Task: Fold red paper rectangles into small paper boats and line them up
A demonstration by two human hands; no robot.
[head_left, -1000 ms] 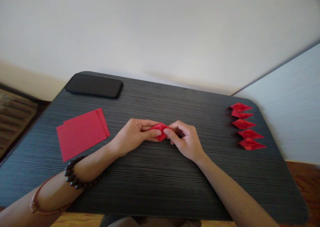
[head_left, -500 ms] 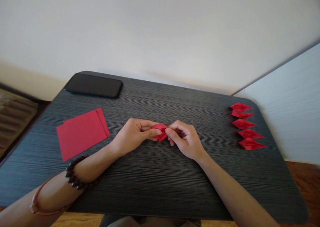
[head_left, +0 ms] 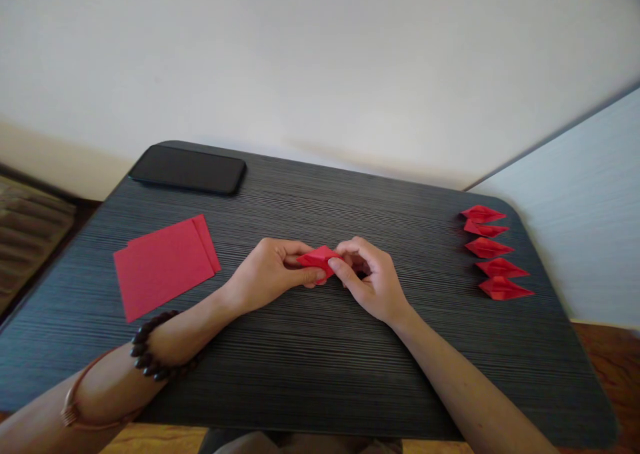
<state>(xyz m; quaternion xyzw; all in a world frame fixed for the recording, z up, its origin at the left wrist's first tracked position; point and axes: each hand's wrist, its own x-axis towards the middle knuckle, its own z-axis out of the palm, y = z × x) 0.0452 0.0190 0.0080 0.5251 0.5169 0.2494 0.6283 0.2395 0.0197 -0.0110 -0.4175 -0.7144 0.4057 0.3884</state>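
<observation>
A small folded red paper boat (head_left: 319, 257) is held between my two hands over the middle of the table. My left hand (head_left: 273, 267) pinches its left side and near edge, thumb on the near face. From the other side, my right hand (head_left: 369, 275) grips the right end, with the thumb lying on top of the paper. The fingertips behind the paper are partly hidden. To the right, several finished red paper boats (head_left: 489, 247) stand in a column. On the left lies a short stack of flat red paper sheets (head_left: 165, 267).
A black phone (head_left: 187, 169) lies at the far left corner of the dark, ribbed table (head_left: 310, 361). A white wall (head_left: 320, 74) rises behind the table's far edge. At the right stands a pale panel (head_left: 580, 221), and a radiator (head_left: 30, 234) is at the far left.
My left thumb has slid down toward the near edge of the folded paper, showing more of its left point. My right thumb has shifted slightly inward. The other things stay put.
</observation>
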